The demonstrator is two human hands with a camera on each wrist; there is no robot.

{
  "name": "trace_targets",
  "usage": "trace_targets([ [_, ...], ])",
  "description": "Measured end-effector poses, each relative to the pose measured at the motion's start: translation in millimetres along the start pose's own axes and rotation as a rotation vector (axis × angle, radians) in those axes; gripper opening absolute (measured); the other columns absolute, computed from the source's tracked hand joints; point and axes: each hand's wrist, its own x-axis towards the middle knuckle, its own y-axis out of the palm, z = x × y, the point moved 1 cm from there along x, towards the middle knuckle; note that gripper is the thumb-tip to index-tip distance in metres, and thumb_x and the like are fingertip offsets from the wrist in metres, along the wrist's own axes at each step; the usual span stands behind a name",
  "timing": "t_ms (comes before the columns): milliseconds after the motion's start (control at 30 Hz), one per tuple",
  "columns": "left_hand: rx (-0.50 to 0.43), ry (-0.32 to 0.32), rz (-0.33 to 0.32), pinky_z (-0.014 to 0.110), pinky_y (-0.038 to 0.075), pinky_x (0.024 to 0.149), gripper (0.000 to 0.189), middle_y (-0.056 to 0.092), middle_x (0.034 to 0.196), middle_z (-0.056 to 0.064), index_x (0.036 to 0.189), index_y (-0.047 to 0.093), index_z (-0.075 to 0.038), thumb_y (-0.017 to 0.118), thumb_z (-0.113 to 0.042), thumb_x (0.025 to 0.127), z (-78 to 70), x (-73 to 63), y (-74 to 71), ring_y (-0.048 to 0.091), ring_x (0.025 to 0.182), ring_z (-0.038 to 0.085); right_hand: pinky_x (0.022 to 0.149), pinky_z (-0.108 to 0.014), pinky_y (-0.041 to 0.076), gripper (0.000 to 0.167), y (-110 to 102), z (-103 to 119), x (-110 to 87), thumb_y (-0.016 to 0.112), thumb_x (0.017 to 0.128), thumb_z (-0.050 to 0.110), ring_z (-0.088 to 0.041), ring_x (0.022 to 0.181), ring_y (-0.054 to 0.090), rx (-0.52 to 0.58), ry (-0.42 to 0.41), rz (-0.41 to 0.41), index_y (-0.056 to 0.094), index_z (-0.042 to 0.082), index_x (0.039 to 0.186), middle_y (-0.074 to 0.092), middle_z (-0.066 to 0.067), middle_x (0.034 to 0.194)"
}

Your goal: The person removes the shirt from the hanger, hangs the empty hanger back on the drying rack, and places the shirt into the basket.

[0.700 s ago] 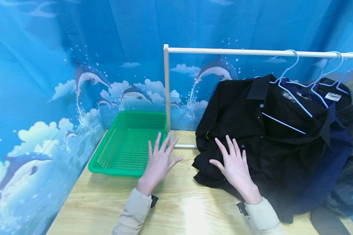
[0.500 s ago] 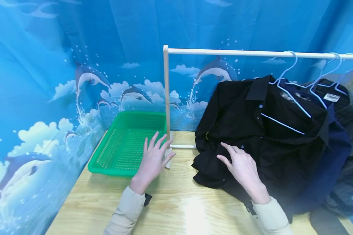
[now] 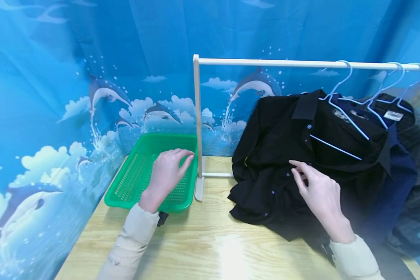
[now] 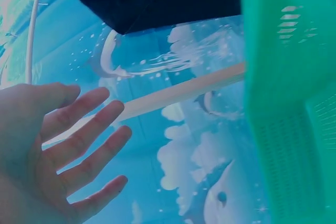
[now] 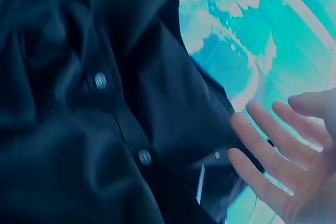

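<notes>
white glare on the tabletop (image 3: 203, 237) (wrist views dimmer)

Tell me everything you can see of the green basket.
The green basket looks plastic: open-topped, rectangular, with sloping slotted walls, a perforated base and smooth rim. It sits upright on the wood-grained table, left of the rack post; contact there is unclear. The left hand hangs over it, apparently not touching.

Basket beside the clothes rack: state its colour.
The basket is plain green all over; the head view shows it best.
</notes>
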Motion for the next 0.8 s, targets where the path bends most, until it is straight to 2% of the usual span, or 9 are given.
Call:
trace_targets([
  [67, -0.015, -0.010, -0.014, 0.038, 0.055, 0.061, 0.021, 0.077, 0.102, 0.007, 0.110, 0.078, -0.012, 0.066, -0.026, 0.101, -0.1, 7.8, -4.5, 0.067, 0.067, 0.022, 0.038, -0.025, 0.025, 0.024, -10, -5, 5.0, 0.070, 0.095, 0.012, -0.024, 0.067, 0.069, -0.007, 0.004, -0.037, 0.074, 0.015, 0.119, 0.074, -0.007, 0.093],
  [133, -0.032, -0.026, -0.028, 0.033, 0.046, 0.049, 0.022, 0.076, 0.103, 0.007, 0.112, 0.077, -0.012, 0.064, -0.027, 0.102, -0.7, 16.3, -8.2, 0.059, 0.057, 0.019, 0.039, -0.027, 0.027, 0.025, -19, -11, 11.1, 0.069, 0.095, 0.011, -0.025, 0.074, 0.070, -0.018, 0.004, -0.077, 0.074, 0.014, 0.120, 0.073, -0.009, 0.100],
  [200, -0.044, -0.040, -0.047, 0.032, 0.039, 0.045, 0.023, 0.076, 0.104, 0.007, 0.114, 0.076, -0.013, 0.062, -0.027, 0.103, -1.5, 25.9, -10.7, 0.054, 0.053, 0.018, 0.043, -0.031, 0.033, 0.027, -27, -16, 17.4, 0.068, 0.095, 0.010, -0.027, 0.081, 0.070, -0.032, 0.007, -0.115, 0.073, 0.014, 0.122, 0.071, -0.011, 0.105],
  [300, -0.031, -0.054, -0.086, 0.033, 0.042, 0.047, 0.024, 0.076, 0.104, 0.006, 0.115, 0.075, -0.013, 0.060, -0.029, 0.104, -1.9, 41.0, -11.4, 0.059, 0.059, 0.019, 0.059, -0.038, 0.041, 0.029, -40, -25, 25.7, 0.068, 0.095, 0.008, -0.033, 0.091, 0.068, -0.020, 0.025, -0.180, 0.073, 0.012, 0.124, 0.069, -0.015, 0.111],
  [500, 0.066, -0.054, -0.163, 0.041, 0.054, 0.067, 0.024, 0.075, 0.100, 0.008, 0.107, 0.074, -0.010, 0.062, -0.031, 0.103, 5.2, 67.5, 3.2, 0.067, 0.076, 0.026, 0.091, -0.051, 0.046, 0.030, -65, -46, 35.8, 0.063, 0.100, 0.015, -0.047, 0.110, 0.057, -0.009, 0.077, -0.250, 0.070, 0.009, 0.128, 0.064, -0.020, 0.128],
  [633, 0.159, -0.046, -0.150, 0.043, 0.055, 0.075, 0.033, 0.072, 0.100, 0.009, 0.106, 0.070, -0.008, 0.061, -0.040, 0.102, 10.8, 82.0, 16.9, 0.068, 0.085, 0.028, 0.107, -0.053, 0.040, 0.034, -83, -59, 41.0, 0.054, 0.105, 0.023, -0.050, 0.118, 0.052, -0.065, 0.098, -0.264, 0.067, 0.006, 0.130, 0.061, -0.022, 0.132],
  [800, 0.239, -0.036, -0.104, 0.043, 0.054, 0.076, 0.041, 0.067, 0.099, 0.012, 0.105, 0.063, -0.006, 0.058, -0.047, 0.102, 14.2, 91.2, 30.8, 0.066, 0.090, 0.030, 0.110, -0.055, 0.035, 0.037, -101, -80, 43.5, 0.042, 0.109, 0.021, -0.051, 0.123, 0.048, -0.123, 0.144, -0.288, 0.065, 0.003, 0.131, 0.058, -0.025, 0.133],
])
